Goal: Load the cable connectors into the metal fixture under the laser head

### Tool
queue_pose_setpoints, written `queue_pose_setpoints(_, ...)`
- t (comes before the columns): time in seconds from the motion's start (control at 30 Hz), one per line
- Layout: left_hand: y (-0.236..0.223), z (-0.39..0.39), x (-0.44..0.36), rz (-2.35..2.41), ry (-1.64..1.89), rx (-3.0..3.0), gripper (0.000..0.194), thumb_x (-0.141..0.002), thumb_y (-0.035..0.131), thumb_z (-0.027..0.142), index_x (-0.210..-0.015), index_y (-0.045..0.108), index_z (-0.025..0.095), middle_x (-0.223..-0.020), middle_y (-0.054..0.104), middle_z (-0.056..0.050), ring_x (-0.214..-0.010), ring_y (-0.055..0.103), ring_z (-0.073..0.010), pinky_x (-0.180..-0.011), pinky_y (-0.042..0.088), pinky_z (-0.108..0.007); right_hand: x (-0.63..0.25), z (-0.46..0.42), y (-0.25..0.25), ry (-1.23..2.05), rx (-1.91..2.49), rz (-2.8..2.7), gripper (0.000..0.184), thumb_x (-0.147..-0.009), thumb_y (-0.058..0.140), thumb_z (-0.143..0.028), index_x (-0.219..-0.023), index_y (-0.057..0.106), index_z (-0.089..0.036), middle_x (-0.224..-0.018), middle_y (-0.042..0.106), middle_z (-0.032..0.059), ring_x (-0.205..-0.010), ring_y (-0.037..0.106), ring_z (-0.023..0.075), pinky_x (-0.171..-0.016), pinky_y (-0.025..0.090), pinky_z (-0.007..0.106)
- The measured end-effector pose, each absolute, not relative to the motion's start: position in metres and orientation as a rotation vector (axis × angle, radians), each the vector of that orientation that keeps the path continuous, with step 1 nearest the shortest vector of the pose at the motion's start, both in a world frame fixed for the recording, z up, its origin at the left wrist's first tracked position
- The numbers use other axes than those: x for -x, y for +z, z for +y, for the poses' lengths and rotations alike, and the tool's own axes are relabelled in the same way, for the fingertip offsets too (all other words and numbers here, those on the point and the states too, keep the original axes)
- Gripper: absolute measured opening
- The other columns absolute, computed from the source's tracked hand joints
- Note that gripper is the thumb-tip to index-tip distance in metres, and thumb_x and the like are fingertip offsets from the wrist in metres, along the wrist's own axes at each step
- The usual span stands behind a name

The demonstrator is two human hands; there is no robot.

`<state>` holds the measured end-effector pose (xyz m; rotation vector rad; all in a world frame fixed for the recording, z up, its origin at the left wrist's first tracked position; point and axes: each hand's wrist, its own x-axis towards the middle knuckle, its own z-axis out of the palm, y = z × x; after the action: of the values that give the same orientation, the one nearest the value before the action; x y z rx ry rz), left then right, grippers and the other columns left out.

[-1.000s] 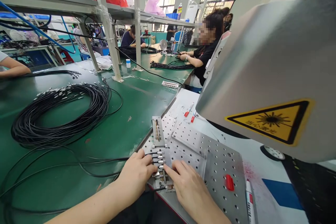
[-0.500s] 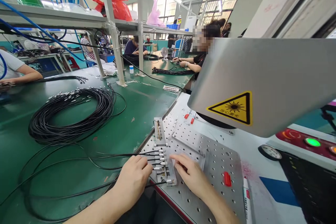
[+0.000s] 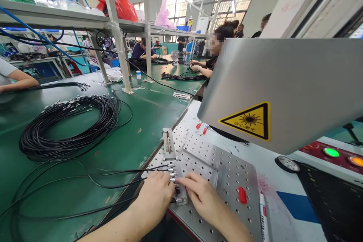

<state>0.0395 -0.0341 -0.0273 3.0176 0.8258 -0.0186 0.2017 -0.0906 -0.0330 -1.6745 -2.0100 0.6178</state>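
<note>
Head view: the left hand (image 3: pixel 154 200) and right hand (image 3: pixel 200 196) meet, fingers curled and pinching at the metal connectors (image 3: pixel 172 172) seated in the fixture (image 3: pixel 173 174), near the perforated plate's (image 3: pixel 229 181) left edge. Black cables (image 3: pixel 113 176) trail left across the green worktop (image 3: pixel 141 113).

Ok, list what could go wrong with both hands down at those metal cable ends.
1. The left hand and right hand meet over the metal cable ends in the slotted holder; a nudge might unseat a neighbouring end.
2. Both hands lie close under the housing with the laser warning sign, so they may be exposed.
3. The loose black cables trail to the left wrist and could snag.
</note>
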Motion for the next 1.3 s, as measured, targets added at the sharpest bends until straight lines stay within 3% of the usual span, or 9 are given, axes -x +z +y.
queue_pose_setpoints(0.13, -0.027, -0.033, -0.041, 0.786, -0.034, -3.044, 0.008, -0.079, 0.044, 0.010, -0.081, 0.051, 0.015, -0.078, 0.051, -0.004, -0.071, 0.046, -0.0190, -0.065, 0.040, -0.033, -0.198, -0.096, -0.032, 0.411, 1.777, -2.208, 0.036, -0.079, 0.032, -0.003, -0.093, 0.060, -0.022, -0.079, 0.050, 0.0042, -0.076, 0.049, 0.0185, -0.067, 0.043, 0.032)
queue_pose_setpoints(0.47, -0.032, -0.027, -0.007, 0.699, 0.058, -3.010, 0.026, -0.084, 0.039, 0.019, -0.110, 0.042, 0.020, -0.091, 0.049, -0.001, -0.078, 0.037, -0.0190, -0.066, 0.035, -0.034, -0.190, -0.099, -0.036, 0.296, 1.943, -2.295, 0.041, -0.077, 0.037, -0.001, -0.107, 0.054, -0.025, -0.087, 0.055, 0.0060, -0.081, 0.051, 0.0231, -0.068, 0.046, 0.038)
queue_pose_setpoints(0.57, -0.027, -0.031, -0.011, 0.698, 0.038, -3.061, 0.026, -0.079, 0.044, 0.018, -0.105, 0.044, 0.017, -0.090, 0.049, -0.002, -0.079, 0.038, -0.0205, -0.064, 0.035, -0.035, -0.193, -0.095, -0.034, 0.337, 1.931, -2.266, 0.040, -0.077, 0.036, -0.002, -0.103, 0.057, -0.024, -0.084, 0.054, 0.0057, -0.079, 0.051, 0.0224, -0.068, 0.045, 0.037)
queue_pose_setpoints(0.7, -0.027, -0.047, -0.015, 0.769, 0.122, -3.051, 0.010, -0.082, 0.041, 0.023, -0.086, 0.047, 0.016, -0.084, 0.049, -0.003, -0.077, 0.042, -0.0209, -0.065, 0.037, -0.035, -0.203, -0.093, -0.036, 0.602, 1.750, -2.024, 0.036, -0.082, 0.032, -0.007, -0.098, 0.060, -0.023, -0.084, 0.052, 0.0038, -0.079, 0.052, 0.0160, -0.073, 0.044, 0.031)
queue_pose_setpoints(0.8, -0.034, -0.057, -0.009, 0.759, 0.147, -2.951, 0.008, -0.082, 0.038, 0.015, -0.085, 0.045, 0.018, -0.079, 0.051, -0.001, -0.069, 0.045, -0.0180, -0.061, 0.038, -0.031, -0.210, -0.097, -0.039, 0.733, 1.663, -1.856, 0.035, -0.084, 0.032, -0.011, -0.104, 0.058, -0.022, -0.090, 0.053, 0.0040, -0.084, 0.052, 0.0145, -0.077, 0.043, 0.030)
queue_pose_setpoints(0.93, -0.042, -0.056, 0.002, 0.795, 0.227, -2.881, 0.024, -0.075, 0.035, 0.000, -0.086, 0.044, 0.018, -0.079, 0.053, -0.001, -0.067, 0.047, -0.0167, -0.060, 0.039, -0.028, -0.211, -0.103, -0.043, 0.709, 1.647, -1.787, 0.034, -0.084, 0.032, -0.014, -0.107, 0.055, -0.022, -0.093, 0.053, 0.0044, -0.087, 0.052, 0.0158, -0.078, 0.042, 0.032)
queue_pose_setpoints(1.3, -0.037, -0.044, 0.000, 0.765, 0.156, -2.928, 0.021, -0.074, 0.035, 0.000, -0.078, 0.043, 0.019, -0.077, 0.050, 0.000, -0.067, 0.043, -0.0168, -0.063, 0.038, -0.029, -0.210, -0.106, -0.048, 0.601, 1.602, -1.890, 0.035, -0.086, 0.029, -0.012, -0.104, 0.056, -0.024, -0.094, 0.052, 0.0051, -0.089, 0.050, 0.0157, -0.079, 0.043, 0.032)
